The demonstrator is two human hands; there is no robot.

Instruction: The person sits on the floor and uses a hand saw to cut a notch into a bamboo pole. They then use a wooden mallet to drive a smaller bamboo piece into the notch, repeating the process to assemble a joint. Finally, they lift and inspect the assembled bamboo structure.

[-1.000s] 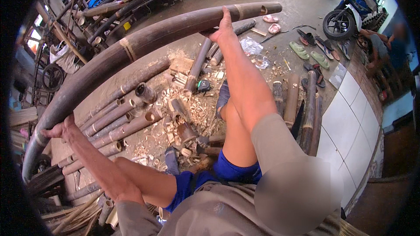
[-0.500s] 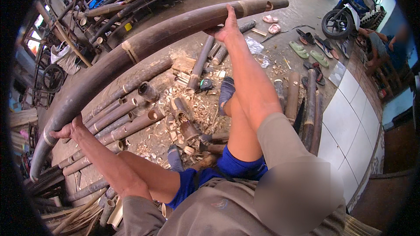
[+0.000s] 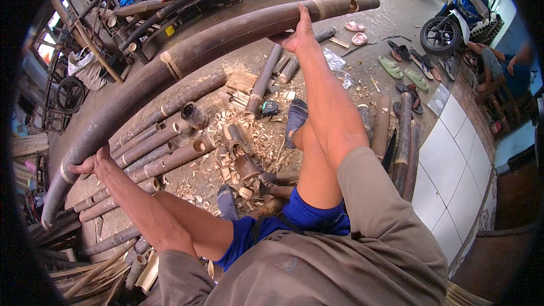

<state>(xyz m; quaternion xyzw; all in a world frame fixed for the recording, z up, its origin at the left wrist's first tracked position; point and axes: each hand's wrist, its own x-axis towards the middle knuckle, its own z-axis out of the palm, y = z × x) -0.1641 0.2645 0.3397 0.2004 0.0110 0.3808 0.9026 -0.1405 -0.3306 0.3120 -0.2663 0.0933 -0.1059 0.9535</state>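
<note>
A long, thick brown bamboo pole [image 3: 226, 35] is held up in front of me, stretching from the lower left to the upper right. Pale rings mark its joints, and a cut hole shows near its right end. My left hand [image 3: 92, 162] grips it from below near the left end, thumb along its near side. Toward the other end, my right hand [image 3: 298, 33] supports it with the thumb up against its side; the fingers are mostly hidden beneath. Under the pole, several cut bamboo lengths [image 3: 175, 163] lie on the floor, some with notched ends.
Wood shavings [image 3: 258, 141] cover the floor around my feet. A tape measure [image 3: 270, 107] lies among them. More bamboo poles [image 3: 402, 141] rest by white tiles [image 3: 447, 164] on the right. Sandals [image 3: 416, 78], a motorbike [image 3: 445, 31] and a seated person [image 3: 504, 71] are beyond.
The view has shifted slightly, so the scene sits a little farther right. Both hands keep their places on the bamboo pole.
</note>
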